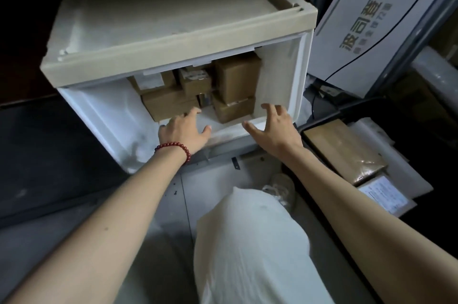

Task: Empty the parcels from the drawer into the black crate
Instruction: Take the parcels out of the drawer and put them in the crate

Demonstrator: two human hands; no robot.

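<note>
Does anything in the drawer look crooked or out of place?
The parcels are piled unevenly at the back of the drawer, several tilted at different angles. No spill or damage shows.

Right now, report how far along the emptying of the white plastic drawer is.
Done: the white plastic drawer stands open. In hand: the left hand, open, reaches toward the flat brown cardboard parcel at the front; the right hand, open, holds nothing. Left: nearly everything, since the stacked brown cardboard boxes fill the back of the drawer; no parcel is lifted yet.
</note>
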